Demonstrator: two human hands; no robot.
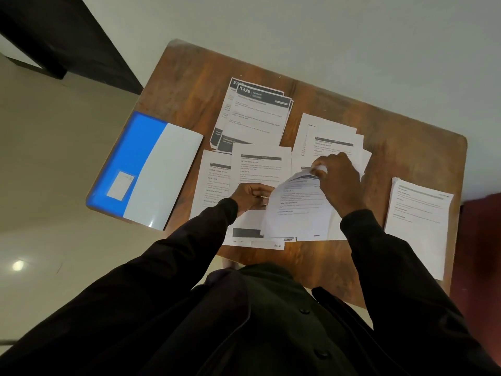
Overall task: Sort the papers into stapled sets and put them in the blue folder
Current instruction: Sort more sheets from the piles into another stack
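**Hands on a curled sheet amid the piles**

Between our two hands a curled sheet (pixel 298 210) rises off the counter (pixel 184 85). Our right hand (pixel 336 180) is closed around its upper edge, fingertips pinching the paper where it crumples, and lifts that end. Our left hand (pixel 252 196) is clenched at the sheet's left edge, fingers folded in; we cannot tell whether it grips the paper itself or something small held against it. Under both hands lie more loose papers (pixel 257 169), overlapping each other. Beyond the left hand sits a stack with dark headers (pixel 254 115); beyond the right hand, another fanned pile (pixel 330 137). To the right of the right hand, apart from the rest, rests a neat set (pixel 417 221). Well to the left of the left hand lies the blue folder (pixel 135 161), shut, hanging partly over the counter's edge.
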